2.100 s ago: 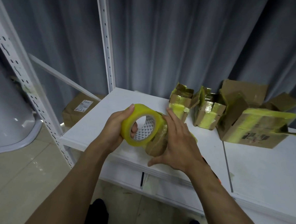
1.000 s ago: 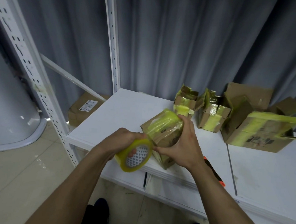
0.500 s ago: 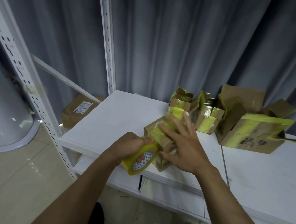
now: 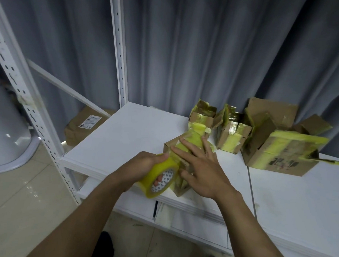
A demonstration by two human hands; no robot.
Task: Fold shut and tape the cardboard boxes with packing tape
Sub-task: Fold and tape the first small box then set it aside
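Two bare hands meet at the front edge of a white shelf board (image 4: 125, 137). The left hand (image 4: 143, 166) grips a roll of yellow packing tape (image 4: 160, 177), with fingers tucked through its patterned core and the thumb laid over the outer band. The roll is tilted and touches the near left side of a small brown cardboard box (image 4: 182, 185), which sits at the board's front edge. The right hand (image 4: 200, 169) lies flat on top of this box, fingers straight and spread, pressing on the yellow tape that covers its upper face; it clasps nothing.

Farther back on the board stand three more boxes. A small tape-wrapped cardboard box (image 4: 201, 118) stands just behind the pressed one, its top flaps raised. Beside it to the right is a second small taped box (image 4: 231, 135), also with flaps up. A larger brown cardboard box (image 4: 281, 155), banded with yellow tape, stands at the right with open flaps behind it.

To the left, below the board, a brown parcel with a white label (image 4: 82, 127) lies near a white perforated shelf upright (image 4: 120, 47). A grey pleated curtain (image 4: 188, 50) hangs behind everything.
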